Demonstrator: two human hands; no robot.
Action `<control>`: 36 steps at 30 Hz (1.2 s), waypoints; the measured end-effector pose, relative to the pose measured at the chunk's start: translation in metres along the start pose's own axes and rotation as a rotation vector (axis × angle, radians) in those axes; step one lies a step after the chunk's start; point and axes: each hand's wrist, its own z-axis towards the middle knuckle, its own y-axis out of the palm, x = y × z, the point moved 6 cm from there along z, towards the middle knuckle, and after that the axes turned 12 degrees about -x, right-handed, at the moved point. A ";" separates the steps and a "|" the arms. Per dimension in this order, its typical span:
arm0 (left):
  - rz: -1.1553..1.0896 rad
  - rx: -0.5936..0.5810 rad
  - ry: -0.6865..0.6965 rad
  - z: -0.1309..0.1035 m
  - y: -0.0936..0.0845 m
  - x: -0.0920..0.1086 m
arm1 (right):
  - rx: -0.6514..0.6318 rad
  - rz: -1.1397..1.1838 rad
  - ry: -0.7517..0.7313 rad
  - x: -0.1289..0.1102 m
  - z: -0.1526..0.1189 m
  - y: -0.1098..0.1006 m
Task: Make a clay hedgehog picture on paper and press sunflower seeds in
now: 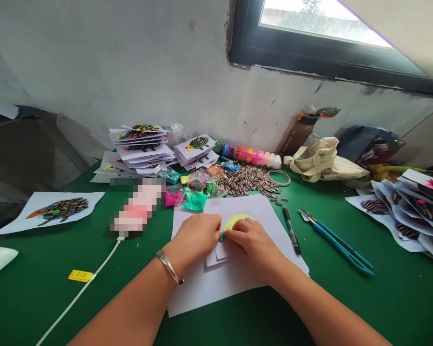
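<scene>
I have two bare hands at the middle of the tabletop, over a big white sheet with smaller white cards on it. A flat yellow piece, probably soft clay, lies on the top card, with a small green bit at its near left edge. My left hand is curled, fingertips at the green bit; I can't tell whether it pinches or only presses. My right hand bends its fingers over the yellow piece's near edge; whether it grips, I can't tell either.

I judge this card to be at an early stage: the yellow shape is down and the green bit is being worked beside it, but I see no seeds on the part that my fingers leave uncovered.

Just right of the sheet I have a pen and a blue-handled tool, neither in use. Further out, a card on the left carries a seed-covered animal and looks complete, as do several in the right-hand pile. By that measure, mine lacks its seeds and small details.

Beyond the sheet I see green clay in a bag and plenty of loose seeds. Behind those, near the wall, decorated cards stand stacked, evidently done.
</scene>
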 end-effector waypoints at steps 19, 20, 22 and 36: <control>-0.036 -0.003 -0.015 0.002 0.001 -0.002 | 0.094 0.100 -0.011 0.006 0.001 -0.006; -0.031 -0.002 -0.016 0.001 0.001 -0.002 | 0.078 0.086 -0.013 0.006 0.002 -0.004; -0.017 0.004 -0.017 0.001 0.002 -0.002 | 0.037 0.045 -0.016 0.004 0.004 -0.001; 0.017 -0.010 -0.009 0.000 0.002 0.000 | -0.026 -0.067 -0.032 -0.006 -0.004 -0.006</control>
